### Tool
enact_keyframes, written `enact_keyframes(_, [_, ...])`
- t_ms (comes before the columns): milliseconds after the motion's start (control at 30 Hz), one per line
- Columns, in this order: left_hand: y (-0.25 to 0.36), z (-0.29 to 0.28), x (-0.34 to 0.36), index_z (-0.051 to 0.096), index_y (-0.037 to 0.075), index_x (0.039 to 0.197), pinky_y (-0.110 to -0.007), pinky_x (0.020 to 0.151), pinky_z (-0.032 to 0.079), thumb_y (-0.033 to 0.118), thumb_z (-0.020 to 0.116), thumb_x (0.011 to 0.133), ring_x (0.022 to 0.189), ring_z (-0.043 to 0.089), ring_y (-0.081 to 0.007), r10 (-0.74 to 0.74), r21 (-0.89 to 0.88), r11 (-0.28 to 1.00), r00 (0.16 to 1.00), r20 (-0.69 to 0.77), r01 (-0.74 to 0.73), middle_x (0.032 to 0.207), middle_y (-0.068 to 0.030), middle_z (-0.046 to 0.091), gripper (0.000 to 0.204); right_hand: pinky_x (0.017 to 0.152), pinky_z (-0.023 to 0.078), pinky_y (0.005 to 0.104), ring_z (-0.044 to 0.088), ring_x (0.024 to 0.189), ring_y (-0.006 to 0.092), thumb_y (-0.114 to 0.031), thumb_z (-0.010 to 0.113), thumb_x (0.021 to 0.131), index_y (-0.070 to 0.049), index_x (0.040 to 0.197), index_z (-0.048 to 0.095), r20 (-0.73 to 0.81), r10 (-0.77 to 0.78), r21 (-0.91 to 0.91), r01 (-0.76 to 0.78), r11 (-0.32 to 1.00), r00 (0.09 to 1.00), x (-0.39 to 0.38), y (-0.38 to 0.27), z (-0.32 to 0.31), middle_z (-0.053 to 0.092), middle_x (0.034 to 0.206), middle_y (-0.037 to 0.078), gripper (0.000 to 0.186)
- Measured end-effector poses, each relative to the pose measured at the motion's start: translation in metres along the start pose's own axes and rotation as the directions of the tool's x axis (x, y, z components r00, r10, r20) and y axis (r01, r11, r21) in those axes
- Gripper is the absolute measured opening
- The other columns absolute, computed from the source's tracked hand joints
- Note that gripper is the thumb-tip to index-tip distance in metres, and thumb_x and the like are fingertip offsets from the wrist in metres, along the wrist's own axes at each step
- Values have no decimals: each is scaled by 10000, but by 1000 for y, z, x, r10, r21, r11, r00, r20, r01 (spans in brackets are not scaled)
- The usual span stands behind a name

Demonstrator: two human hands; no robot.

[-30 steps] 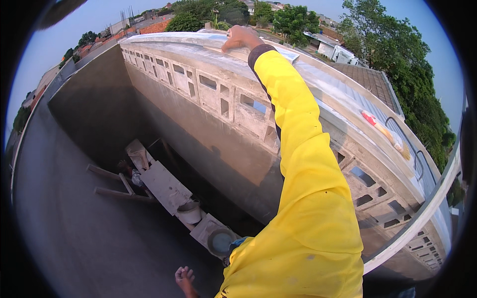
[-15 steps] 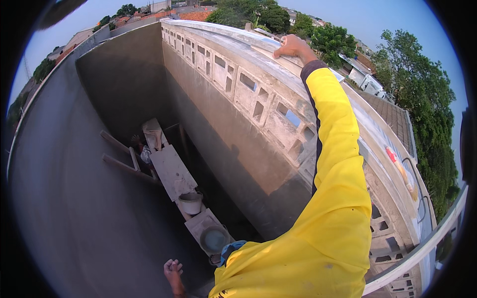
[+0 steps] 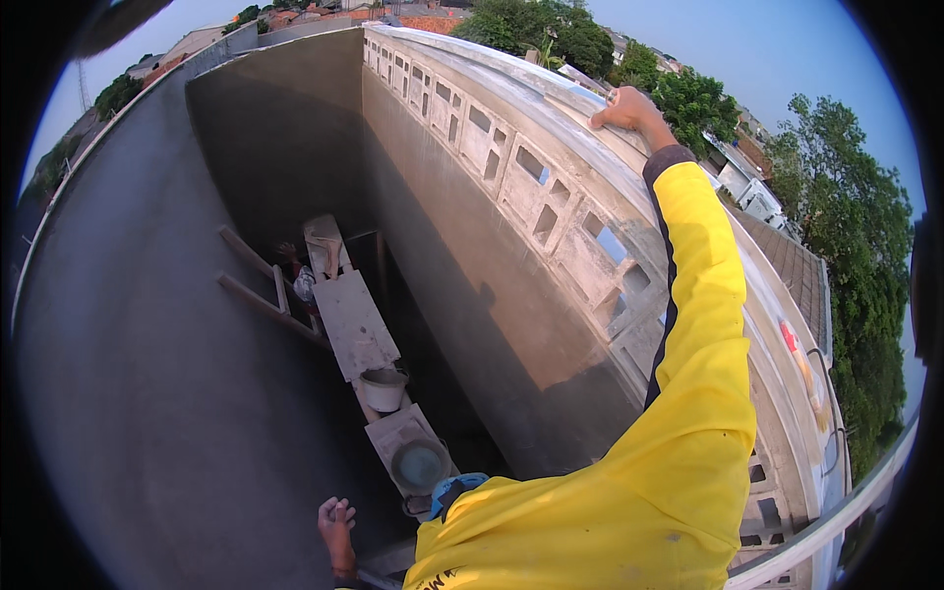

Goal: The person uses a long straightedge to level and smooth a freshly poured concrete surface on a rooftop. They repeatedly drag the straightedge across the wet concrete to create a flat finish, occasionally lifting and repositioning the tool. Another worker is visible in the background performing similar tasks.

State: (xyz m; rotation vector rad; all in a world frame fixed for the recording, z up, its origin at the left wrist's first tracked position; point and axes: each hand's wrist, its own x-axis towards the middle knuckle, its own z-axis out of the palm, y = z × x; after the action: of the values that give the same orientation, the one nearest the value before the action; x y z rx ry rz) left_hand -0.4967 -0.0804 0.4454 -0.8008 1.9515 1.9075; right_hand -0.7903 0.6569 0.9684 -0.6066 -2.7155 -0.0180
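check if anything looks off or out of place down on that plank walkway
Nothing looks spilled or broken. The planks are laid slightly out of line. A bucket and a basin sit upright on them. The right hand rests on the wall top.

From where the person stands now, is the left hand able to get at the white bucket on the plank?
Probably not. The left hand is low beside the grey wall, while the white bucket stands further along the plank, past the round pan. The right hand rests atop the parapet.
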Motion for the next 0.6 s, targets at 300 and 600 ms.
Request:
enact_keyframes(300, [-7,0,6,541,58,1325,-314,777,551,260,614,1040,952,704,-176,52,-20,998,999,-15,-52,1201,-104,695,357,817,534,423,712,904,323,-460,866,571,-17,935,702,-25,-5,-7,4,1000,1000,9,-12,8,740,971,181,596])
enact_keyframes(600, [-20,-10,-4,543,58,1324,-295,744,549,245,603,1046,938,709,-182,16,-56,998,995,-94,-21,1196,-108,696,341,860,513,402,671,979,321,-420,927,557,79,1036,666,85,-7,43,3,999,996,24,7,4,692,1054,213,739])
